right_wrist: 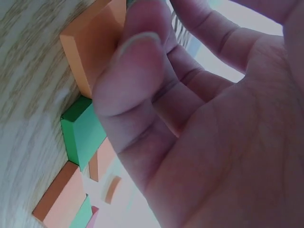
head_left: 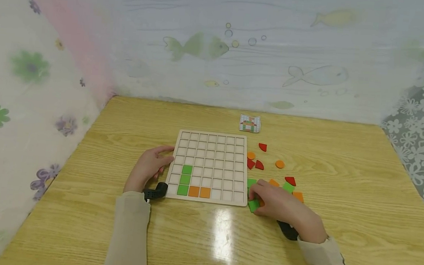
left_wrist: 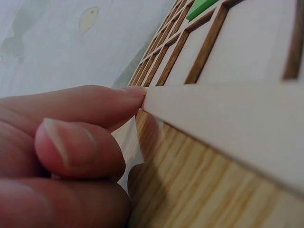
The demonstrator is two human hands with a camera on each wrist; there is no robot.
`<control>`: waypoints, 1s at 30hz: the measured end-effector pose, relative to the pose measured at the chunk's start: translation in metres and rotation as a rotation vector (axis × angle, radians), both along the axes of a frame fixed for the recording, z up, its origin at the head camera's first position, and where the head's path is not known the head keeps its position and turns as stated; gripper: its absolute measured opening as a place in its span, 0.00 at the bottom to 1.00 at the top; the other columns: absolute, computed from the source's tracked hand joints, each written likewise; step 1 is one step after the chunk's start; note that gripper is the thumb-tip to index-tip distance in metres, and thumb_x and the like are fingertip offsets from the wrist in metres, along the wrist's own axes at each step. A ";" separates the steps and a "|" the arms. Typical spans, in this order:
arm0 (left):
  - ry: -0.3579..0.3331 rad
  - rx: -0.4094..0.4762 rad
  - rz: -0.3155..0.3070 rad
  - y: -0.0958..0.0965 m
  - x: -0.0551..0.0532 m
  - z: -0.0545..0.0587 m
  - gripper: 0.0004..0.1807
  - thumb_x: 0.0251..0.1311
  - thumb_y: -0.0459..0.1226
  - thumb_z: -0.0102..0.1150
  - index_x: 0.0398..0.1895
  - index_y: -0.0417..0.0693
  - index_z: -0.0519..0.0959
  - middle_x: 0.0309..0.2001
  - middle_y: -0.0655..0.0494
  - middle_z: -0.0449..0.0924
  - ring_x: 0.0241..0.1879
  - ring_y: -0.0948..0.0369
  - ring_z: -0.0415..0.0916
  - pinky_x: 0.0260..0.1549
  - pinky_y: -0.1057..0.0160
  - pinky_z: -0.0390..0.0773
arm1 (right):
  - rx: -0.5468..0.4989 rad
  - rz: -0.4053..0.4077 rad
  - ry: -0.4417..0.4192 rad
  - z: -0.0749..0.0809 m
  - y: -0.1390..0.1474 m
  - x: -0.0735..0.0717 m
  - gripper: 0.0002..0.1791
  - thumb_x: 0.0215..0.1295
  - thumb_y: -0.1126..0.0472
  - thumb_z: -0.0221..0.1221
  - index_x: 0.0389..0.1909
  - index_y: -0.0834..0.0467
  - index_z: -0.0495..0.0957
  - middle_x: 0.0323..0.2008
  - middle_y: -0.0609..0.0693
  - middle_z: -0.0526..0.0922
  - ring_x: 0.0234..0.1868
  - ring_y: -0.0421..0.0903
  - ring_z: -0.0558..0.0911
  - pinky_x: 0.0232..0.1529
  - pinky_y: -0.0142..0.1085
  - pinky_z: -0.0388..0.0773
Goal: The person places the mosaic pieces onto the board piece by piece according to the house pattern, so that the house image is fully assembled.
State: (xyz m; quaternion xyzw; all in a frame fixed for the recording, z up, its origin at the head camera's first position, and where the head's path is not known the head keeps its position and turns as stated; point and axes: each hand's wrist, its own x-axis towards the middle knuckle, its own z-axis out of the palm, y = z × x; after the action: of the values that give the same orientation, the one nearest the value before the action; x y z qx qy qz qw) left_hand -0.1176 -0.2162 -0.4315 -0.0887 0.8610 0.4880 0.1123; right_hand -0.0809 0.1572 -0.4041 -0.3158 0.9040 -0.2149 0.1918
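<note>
A pale wooden grid board [head_left: 216,198] lies on the table. Green square tiles [head_left: 184,179] fill several cells at its lower left, and two orange square tiles [head_left: 194,191] sit in the bottom row. My left hand [head_left: 148,166] touches the board's left edge with its fingertips; in the left wrist view one straight finger [left_wrist: 114,97] meets the rim. My right hand [head_left: 279,201] is bent over the tile pile, thumb and fingertips around a green square tile [head_left: 253,205]. I cannot tell whether they pinch it. An orange tile [right_wrist: 90,47] lies beside the thumb.
Red quarter-round tiles [head_left: 259,165] and orange discs [head_left: 280,164] lie loose right of the board. More green [head_left: 288,187] and orange squares [head_left: 298,197] lie beyond my right hand. A small pattern card [head_left: 250,124] is behind the board, near the wall.
</note>
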 end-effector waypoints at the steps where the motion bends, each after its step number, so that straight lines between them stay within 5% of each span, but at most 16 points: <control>1: 0.001 0.002 0.001 0.000 0.000 0.001 0.21 0.56 0.48 0.56 0.55 0.65 0.71 0.12 0.54 0.66 0.07 0.62 0.59 0.07 0.63 0.66 | -0.003 0.000 -0.001 0.000 0.000 -0.001 0.14 0.48 0.60 0.66 0.31 0.48 0.70 0.29 0.42 0.65 0.25 0.37 0.67 0.25 0.29 0.67; 16: -0.001 0.017 0.011 0.001 0.000 0.000 0.21 0.56 0.47 0.56 0.55 0.65 0.71 0.12 0.54 0.66 0.08 0.62 0.59 0.07 0.64 0.67 | -0.079 -0.010 -0.017 -0.007 0.004 -0.009 0.10 0.54 0.59 0.62 0.38 0.50 0.76 0.27 0.38 0.70 0.28 0.37 0.68 0.29 0.30 0.67; 30: -0.006 0.017 0.002 0.000 0.000 0.000 0.21 0.57 0.47 0.56 0.55 0.65 0.71 0.13 0.54 0.66 0.08 0.62 0.59 0.07 0.64 0.66 | -0.126 -0.118 0.080 -0.006 -0.006 -0.014 0.14 0.60 0.51 0.56 0.46 0.46 0.76 0.24 0.36 0.72 0.26 0.36 0.69 0.30 0.31 0.69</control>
State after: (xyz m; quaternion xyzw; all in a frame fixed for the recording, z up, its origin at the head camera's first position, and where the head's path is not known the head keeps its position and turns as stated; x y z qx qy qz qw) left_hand -0.1173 -0.2163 -0.4313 -0.0899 0.8564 0.4953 0.1151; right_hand -0.0954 0.1513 -0.4103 -0.2818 0.9127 -0.2696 0.1222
